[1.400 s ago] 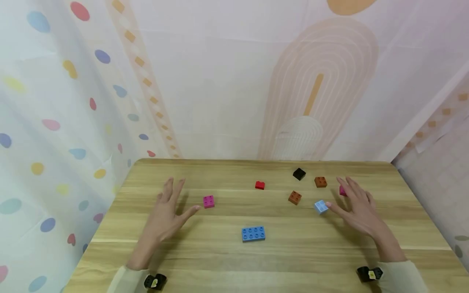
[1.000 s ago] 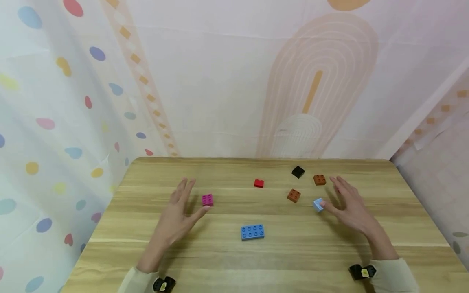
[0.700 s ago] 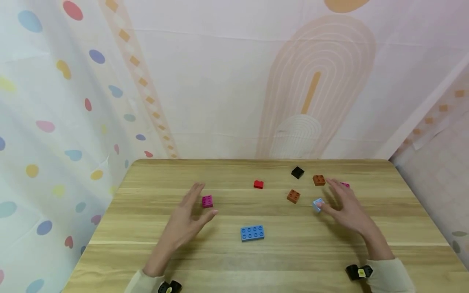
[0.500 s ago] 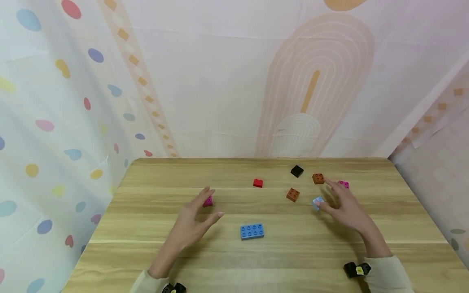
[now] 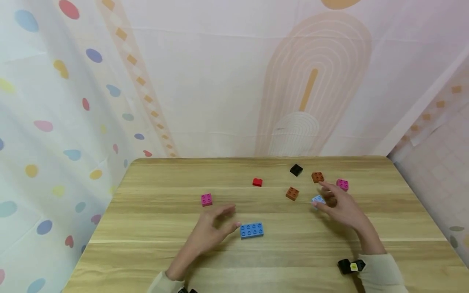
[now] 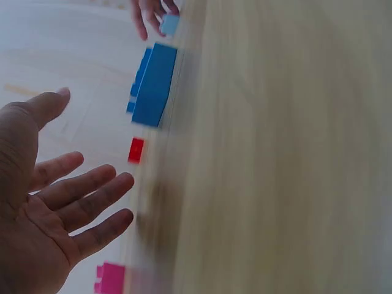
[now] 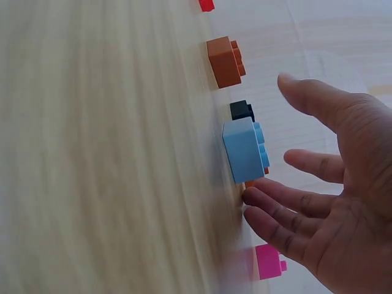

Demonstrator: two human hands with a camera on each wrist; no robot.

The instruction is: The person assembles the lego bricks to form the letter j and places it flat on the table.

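Just left of the long blue building brick (image 5: 251, 230) is my left hand (image 5: 209, 232), thumb tip close to the brick's left end. In the left wrist view that hand (image 6: 67, 202) has its fingers spread, holding nothing. Over the light blue brick (image 5: 318, 202) hovers my right hand (image 5: 342, 206), its thumb covering part of the brick in the head view. The right wrist view has the light blue brick (image 7: 245, 150) standing on the table in front of the spread fingers of my right hand (image 7: 331, 184), with nothing in the grasp.
Behind the left hand lies a magenta brick (image 5: 207, 199). Farther back are a red brick (image 5: 257, 182), a black brick (image 5: 296, 169) and two brown bricks, one nearer (image 5: 292, 193) and one farther (image 5: 317, 177). Another magenta brick (image 5: 342, 184) lies beyond the right hand. A patterned curtain (image 5: 205, 89) hangs behind the table.
My left hand has moved right, past the magenta brick to the long blue brick. My right hand has shifted slightly left over the light blue brick, uncovering the right magenta brick.
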